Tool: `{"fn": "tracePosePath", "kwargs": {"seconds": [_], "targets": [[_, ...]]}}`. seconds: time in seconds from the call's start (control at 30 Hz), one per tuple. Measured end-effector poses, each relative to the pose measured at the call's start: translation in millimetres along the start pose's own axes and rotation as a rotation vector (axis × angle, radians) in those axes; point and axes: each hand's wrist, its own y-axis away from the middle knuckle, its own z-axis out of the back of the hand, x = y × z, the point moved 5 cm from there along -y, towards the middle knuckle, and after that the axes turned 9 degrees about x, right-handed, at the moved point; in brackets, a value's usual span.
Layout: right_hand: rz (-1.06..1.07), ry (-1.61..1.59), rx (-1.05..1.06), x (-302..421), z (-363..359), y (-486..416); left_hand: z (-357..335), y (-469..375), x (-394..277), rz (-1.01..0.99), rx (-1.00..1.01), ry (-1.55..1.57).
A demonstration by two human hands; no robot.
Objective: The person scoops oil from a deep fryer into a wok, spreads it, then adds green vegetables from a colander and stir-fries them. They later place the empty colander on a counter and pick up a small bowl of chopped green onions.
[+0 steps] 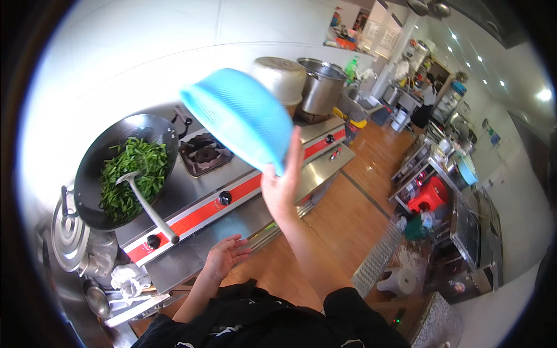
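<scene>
A light-blue plastic colander [243,115] is tipped on its side above the stove, its rim gripped by my right hand [283,185]. Low over the stove's front ledge, my left hand [226,254] holds nothing and has its fingers apart. To the left a black wok [174,143] sits on the stove, full of chopped green leafy vegetables [135,182]. A metal wok spatula [150,209] rests in it, with its handle reaching over the red control strip. The colander's inside is mostly hidden from me.
Behind the colander stand an upturned metal pot [280,78] and a tall steel stockpot [324,87]. A bare gas burner [206,154] lies beside the wok. A lidded pot [69,230] is at far left. Another person [426,102] stands far back; a red stool [428,195] is at right.
</scene>
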Motion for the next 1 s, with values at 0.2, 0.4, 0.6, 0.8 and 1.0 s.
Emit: {"fn": "tracePosePath", "kwargs": {"seconds": [0.2, 0.4, 0.6, 0.8, 1.0], "targets": [[-1.129, -0.685, -0.228, -146, 111, 172, 6, -53, 19, 0.165, 0.05, -0.125], [-1.378, -0.242, -0.682, -95, 283, 309, -22, -106, 60, 0.312, 0.106, -0.307], [-1.09, 0.916, -0.785, 54, 493, 330, -89, -157, 165, 0.53, 0.274, -0.452], [-0.534, 1.579, -0.99, 151, 573, 311, -217, -149, 295, 0.775, 0.565, -0.622], [-1.091, 1.676, -0.77, 115, 655, 396, -357, -63, 404, 0.872, 0.97, -0.771]]}}
